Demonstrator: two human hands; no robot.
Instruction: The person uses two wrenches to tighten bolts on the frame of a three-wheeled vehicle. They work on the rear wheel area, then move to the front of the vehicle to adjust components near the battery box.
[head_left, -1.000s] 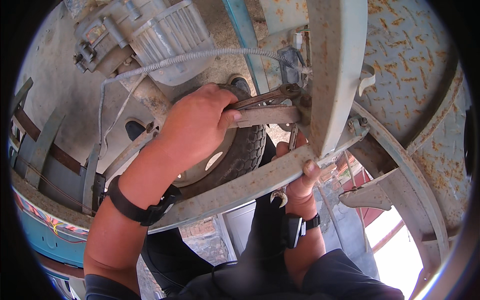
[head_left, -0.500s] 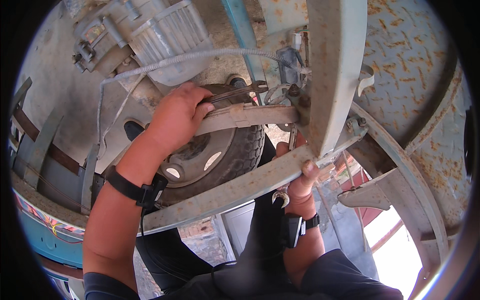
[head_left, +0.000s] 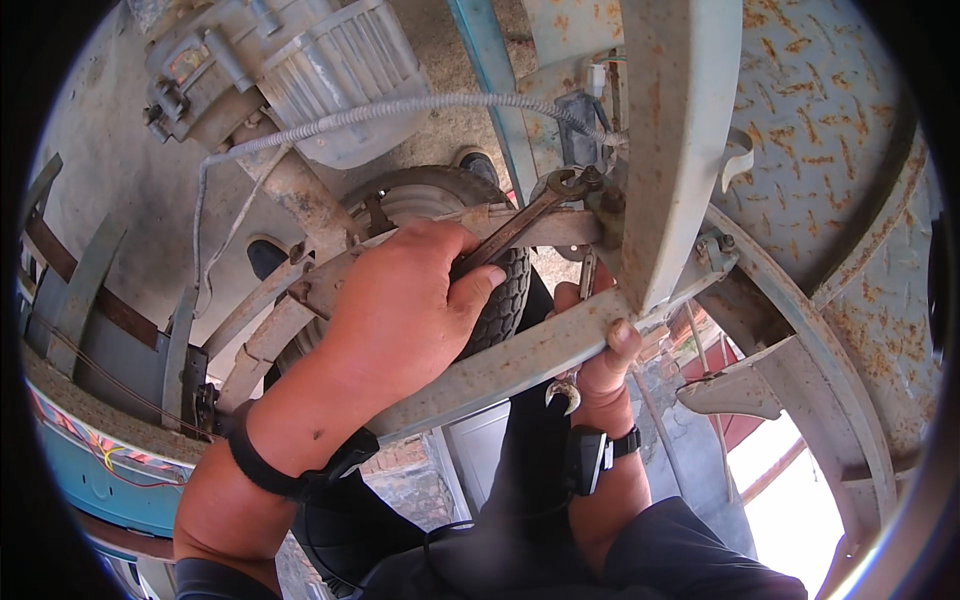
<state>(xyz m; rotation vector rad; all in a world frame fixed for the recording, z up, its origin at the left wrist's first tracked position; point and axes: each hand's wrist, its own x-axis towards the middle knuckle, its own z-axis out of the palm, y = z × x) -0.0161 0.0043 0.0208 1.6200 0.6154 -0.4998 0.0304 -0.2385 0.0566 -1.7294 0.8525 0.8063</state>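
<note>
An open-end wrench is gripped in my left hand. Its jaw lies close beside the bolt at the end of the leaf spring; whether it touches the bolt I cannot tell. Below the spring, my right hand is wrapped around the rusty frame rail, thumb on its edge, some fingers hidden behind. A second wrench is in that hand, its open jaw showing beneath the rail and its other end above it.
A tyred wheel sits under the spring. A thick upright beam rises right of the bolt, with rusty tread plate beyond. A corrugated hose crosses in front of a finned motor housing. Loose wires hang at the left.
My left hand has come nearer and to the right, and its wrench has swung so the jaw is beside the bolt. My right hand has stayed in place.
</note>
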